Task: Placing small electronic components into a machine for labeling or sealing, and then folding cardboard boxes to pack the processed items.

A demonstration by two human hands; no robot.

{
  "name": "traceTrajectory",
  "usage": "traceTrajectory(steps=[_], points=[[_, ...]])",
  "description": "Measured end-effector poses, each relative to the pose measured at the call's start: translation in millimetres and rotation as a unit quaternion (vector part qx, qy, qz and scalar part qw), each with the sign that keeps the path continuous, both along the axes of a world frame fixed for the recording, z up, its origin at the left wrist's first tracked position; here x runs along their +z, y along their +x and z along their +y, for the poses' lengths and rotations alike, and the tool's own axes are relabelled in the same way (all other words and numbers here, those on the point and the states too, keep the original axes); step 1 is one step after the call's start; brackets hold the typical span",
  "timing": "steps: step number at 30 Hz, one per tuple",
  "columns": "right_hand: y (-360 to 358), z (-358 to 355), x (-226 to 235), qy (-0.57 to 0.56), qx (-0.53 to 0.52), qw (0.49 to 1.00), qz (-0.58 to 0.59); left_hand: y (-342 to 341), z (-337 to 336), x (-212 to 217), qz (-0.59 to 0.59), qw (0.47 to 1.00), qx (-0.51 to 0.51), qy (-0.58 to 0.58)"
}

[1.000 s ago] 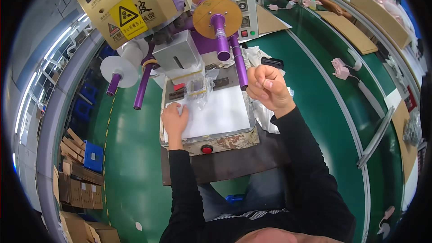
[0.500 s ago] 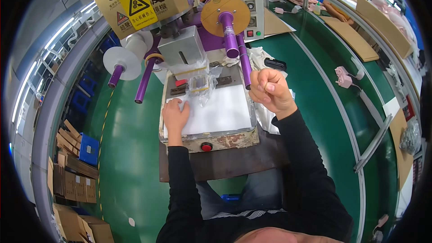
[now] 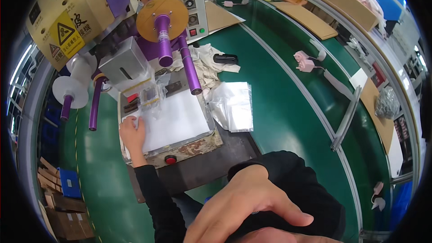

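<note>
At nine o'clock, the white sheet [image 3: 180, 119] lies on the machine base [image 3: 198, 147]; my left hand [image 3: 132, 136] rests, fingers loose, at its eight-o'clock edge; toward six, my right hand [image 3: 240, 202] looms close, its grip I cannot tell

One bare left hand [image 3: 133, 137] left of centre and one bare right hand [image 3: 245, 202] at the bottom make two. Four purple cylindrical rods [image 3: 188, 65] and one tan round disc [image 3: 157, 19] show in the upper left. One pale grey control box [image 3: 196, 11], top centre, bears two round dials [image 3: 190, 2], one red switch [image 3: 193, 32] and one green button [image 3: 202, 30]. One round red button [image 3: 170, 159] shows lower centre-left, one black oblong case [image 3: 226, 58] upper centre.
</note>
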State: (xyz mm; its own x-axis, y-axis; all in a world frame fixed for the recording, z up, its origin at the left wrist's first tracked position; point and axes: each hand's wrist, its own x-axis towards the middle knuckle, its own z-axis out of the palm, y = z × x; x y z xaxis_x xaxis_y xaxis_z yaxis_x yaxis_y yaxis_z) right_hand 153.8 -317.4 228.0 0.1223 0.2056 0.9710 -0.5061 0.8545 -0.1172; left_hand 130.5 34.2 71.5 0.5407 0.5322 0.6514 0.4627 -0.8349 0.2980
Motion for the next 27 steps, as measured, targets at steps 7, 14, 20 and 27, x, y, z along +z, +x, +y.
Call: traceTrajectory(steps=[7,14,20,27], points=[[41.7,-11.7,14.3,-0.039,0.086,0.979,-0.180,9.6,-1.9,1.1,0.005,1.000,-0.012,-0.008],[34.1,-4.7,19.8,-0.030,0.122,0.983,-0.136,1.0,-0.3,2.6,0.011,1.000,-0.004,-0.018],[15.8,5.6,-5.2,0.014,0.148,0.983,-0.110,5.8,1.4,-0.5,0.004,1.000,-0.010,-0.005],[19.6,-2.2,-0.3,-0.030,0.204,0.972,-0.115,0.1,0.0,0.1,-0.003,1.000,0.000,-0.013]])
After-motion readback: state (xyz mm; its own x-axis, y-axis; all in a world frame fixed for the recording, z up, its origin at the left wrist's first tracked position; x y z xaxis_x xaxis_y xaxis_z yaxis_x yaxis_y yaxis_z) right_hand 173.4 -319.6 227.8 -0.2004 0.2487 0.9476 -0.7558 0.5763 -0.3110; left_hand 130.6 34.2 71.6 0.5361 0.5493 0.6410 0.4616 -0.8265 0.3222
